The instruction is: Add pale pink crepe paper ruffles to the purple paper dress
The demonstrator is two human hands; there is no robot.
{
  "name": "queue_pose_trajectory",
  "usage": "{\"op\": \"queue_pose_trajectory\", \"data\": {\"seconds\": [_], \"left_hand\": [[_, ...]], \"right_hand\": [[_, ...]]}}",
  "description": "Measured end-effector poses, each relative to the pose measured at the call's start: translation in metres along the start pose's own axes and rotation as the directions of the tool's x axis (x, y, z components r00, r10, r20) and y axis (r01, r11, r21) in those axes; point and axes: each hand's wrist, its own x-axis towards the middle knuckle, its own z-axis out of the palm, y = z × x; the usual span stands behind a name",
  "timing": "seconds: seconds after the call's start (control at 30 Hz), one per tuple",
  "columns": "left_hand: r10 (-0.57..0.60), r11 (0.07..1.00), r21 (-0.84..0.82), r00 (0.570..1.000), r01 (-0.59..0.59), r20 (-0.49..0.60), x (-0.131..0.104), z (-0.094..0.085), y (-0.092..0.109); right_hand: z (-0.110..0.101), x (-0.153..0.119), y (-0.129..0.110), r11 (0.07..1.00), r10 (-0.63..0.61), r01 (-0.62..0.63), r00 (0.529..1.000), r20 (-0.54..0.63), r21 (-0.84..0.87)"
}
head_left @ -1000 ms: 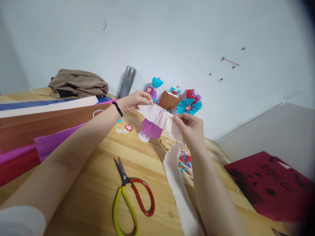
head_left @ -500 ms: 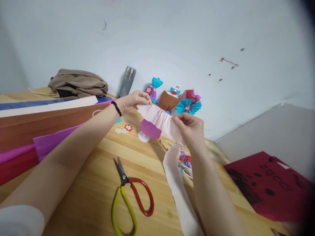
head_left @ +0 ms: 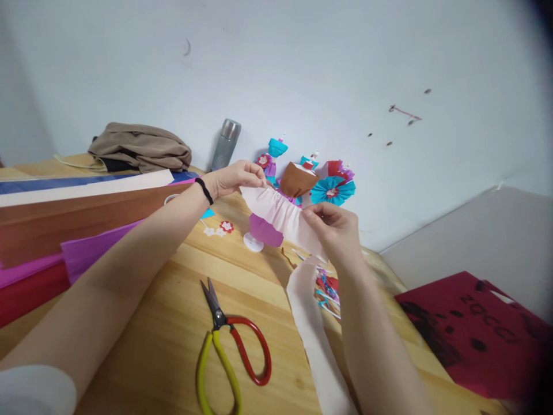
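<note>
Between my two hands stretches a pale pink crepe paper strip (head_left: 280, 213), gathered in small pleats along its upper edge. My left hand (head_left: 242, 174), with a black band at the wrist, pinches its left end. Farther along the same edge, my right hand (head_left: 332, 225) grips the strip between thumb and fingers. The long smooth tail (head_left: 313, 323) of pale paper hangs below the right hand and runs down toward the table's near edge. Behind the strip stands a small figure with a brown paper piece (head_left: 298, 180) on top and a purple paper piece (head_left: 265, 230) lower down.
Scissors (head_left: 219, 317) with yellow and red handles lie partly open on the wooden table (head_left: 147, 346). Coloured paper sheets (head_left: 86, 216) are at left, paper flowers (head_left: 225, 227) in the middle. A bottle (head_left: 226, 144), blue paper rosette (head_left: 332, 189) and red bag (head_left: 470, 334) stand around.
The view has shifted very slightly. Both hands keep their hold on the pleated strip, which hangs almost as before.
</note>
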Motion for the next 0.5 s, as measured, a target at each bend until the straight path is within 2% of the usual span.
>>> {"op": "queue_pose_trajectory", "data": {"seconds": [0.13,0.27,0.37,0.5], "left_hand": [[0.028,0.997,0.062,0.985,-0.039,0.172,-0.003,-0.008,0.001],[-0.02,0.99,0.137,0.959,-0.02,0.283,-0.004,-0.018,0.003],[-0.073,0.975,0.224,0.935,-0.008,0.347,-0.005,-0.024,0.008],[-0.143,0.945,0.327,0.915,0.013,0.376,-0.009,-0.031,0.014]], "right_hand": [[-0.002,-0.003,-0.009,0.996,0.041,-0.058,0.977,0.208,0.074],[0.0,-0.007,-0.022,0.99,0.08,-0.119,0.911,0.405,0.072],[0.004,-0.01,-0.027,0.991,0.079,-0.121,0.884,0.461,0.063],[0.009,-0.012,-0.026,0.996,0.077,-0.089,0.876,0.476,0.003]]}}
